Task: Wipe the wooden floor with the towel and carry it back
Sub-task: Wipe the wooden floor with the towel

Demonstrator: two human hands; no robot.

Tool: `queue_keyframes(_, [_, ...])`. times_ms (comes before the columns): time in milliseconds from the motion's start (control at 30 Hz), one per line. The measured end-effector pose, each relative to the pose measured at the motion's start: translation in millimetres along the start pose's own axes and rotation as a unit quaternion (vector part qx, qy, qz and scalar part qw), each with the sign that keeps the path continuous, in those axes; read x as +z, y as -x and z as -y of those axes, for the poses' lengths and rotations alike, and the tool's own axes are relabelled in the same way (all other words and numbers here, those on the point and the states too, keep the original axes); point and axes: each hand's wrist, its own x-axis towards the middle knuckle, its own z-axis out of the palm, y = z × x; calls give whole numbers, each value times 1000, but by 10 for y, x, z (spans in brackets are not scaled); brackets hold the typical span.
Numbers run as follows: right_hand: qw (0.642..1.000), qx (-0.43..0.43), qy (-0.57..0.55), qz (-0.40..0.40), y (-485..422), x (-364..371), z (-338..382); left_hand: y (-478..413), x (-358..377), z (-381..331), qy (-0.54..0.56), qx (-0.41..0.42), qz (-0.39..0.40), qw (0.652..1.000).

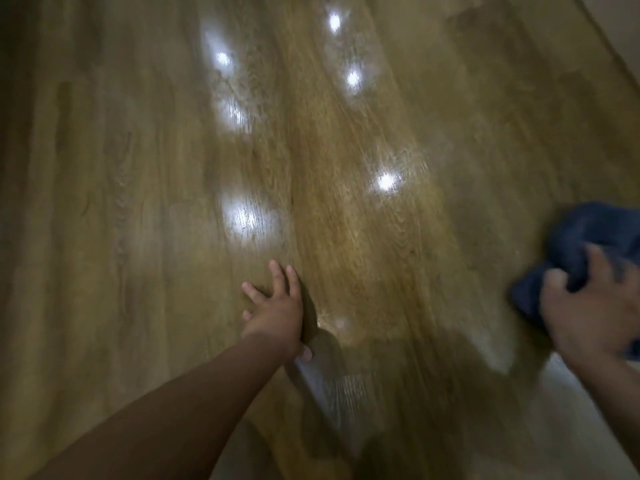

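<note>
The wooden floor (145,188) fills the view, brown planks with bright lamp reflections down the middle. My left hand (275,310) lies flat on the floor near the centre, fingers spread and straight. At the right edge my right hand (588,306) grips a bunched dark blue towel (595,230), thumb and fingers curled into the cloth, which lies against the floor. Both the towel and that hand are blurred.
A pale strip of wall or skirting (620,39) runs along the top right corner. A dark shadow (398,393) of my body covers the floor at the bottom centre. Bare planks stretch to the left and ahead.
</note>
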Motion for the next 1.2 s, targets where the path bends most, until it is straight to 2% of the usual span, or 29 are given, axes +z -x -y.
queue_keyframes(33, [995, -14, 91, 43, 276, 128, 45, 3, -3, 2, -5, -2, 4, 1000])
queue_keyframes(67, [983, -83, 107, 125, 573, 233, 101, -1, -1, 6, -12, 0, 7, 1000])
queue_keyframes(100, [964, -187, 94, 162, 837, 364, 130, -4, -9, 5, -19, 3, 8, 1000])
queue_keyframes(167, [873, -411, 53, 258, 1292, 563, 387, -34, -13, 14, -18, 4, 9, 1000])
queue_keyframes(233, [726, -622, 58, 288, 1072, 649, 500, -49, 9, 34, -22, 1, 9, 1000])
queue_keyframes(267, [678, -669, 58, 299, 843, 694, 469, -57, 17, 48, -34, 7, 4, 999])
queue_keyframes(300, [672, -677, 63, 294, 573, 705, 416, -59, 21, 61, -38, 12, 3, 999])
queue_keyframes(333, [693, -670, 59, 260, 290, 744, 333, -56, 25, 74, -32, 13, 7, 999])
queue_keyframes(400, [798, -576, 62, 163, -300, 729, 198, -29, 10, 70, -25, 7, 14, 1000])
queue_keyframes(433, [855, -498, 81, 118, -600, 682, 97, -16, 2, 58, -24, 6, 12, 1000])
queue_keyframes(500, [939, -311, 135, 56, -1134, 611, -80, -17, 24, 47, -21, 12, 1, 1000])
queue_keyframes(567, [980, -121, 156, 40, -1385, 631, 48, -21, 42, 57, -30, 17, -5, 999])
queue_keyframes(633, [986, -30, 157, 42, -1203, 724, 424, -11, -16, 122, -41, 29, 0, 999])
queue_keyframes(667, [988, -45, 143, 43, -945, 779, 581, -30, -91, 179, -53, 45, -9, 998])
queue_keyframes(733, [977, -179, 90, 77, -143, 841, 771, -68, -278, 382, -69, 73, -54, 994])
queue_keyframes(767, [957, -259, 66, 113, 305, 853, 821, -95, -338, 509, -62, 67, -73, 993])
queue_keyframes(833, [884, -415, 31, 212, 1094, 865, 824, -152, -349, 717, -12, 8, -68, 998])
queue_keyframes(933, [735, -591, 8, 333, 1427, 928, 798, -228, -187, 849, 44, -35, -16, 998])
queue_keyframes(1000, [682, -651, -2, 334, 1201, 999, 783, -253, -151, 877, 52, -28, -11, 998])
queue_keyframes(1033, [674, -667, -9, 315, 1044, 1033, 784, -249, -160, 884, 58, -29, -9, 998])
queue_keyframes(1067, [685, -669, -13, 288, 851, 1081, 771, -251, -173, 887, 64, -31, -7, 997])
queue_keyframes(1100, [710, -654, -15, 261, 622, 1139, 751, -254, -173, 890, 70, -31, -5, 997])
queue_keyframes(1167, [798, -574, -9, 184, 123, 1183, 794, -271, -179, 887, 74, -31, 2, 997])
queue_keyframes(1200, [851, -502, 3, 155, -133, 1191, 796, -272, -185, 876, 77, -34, 8, 996])
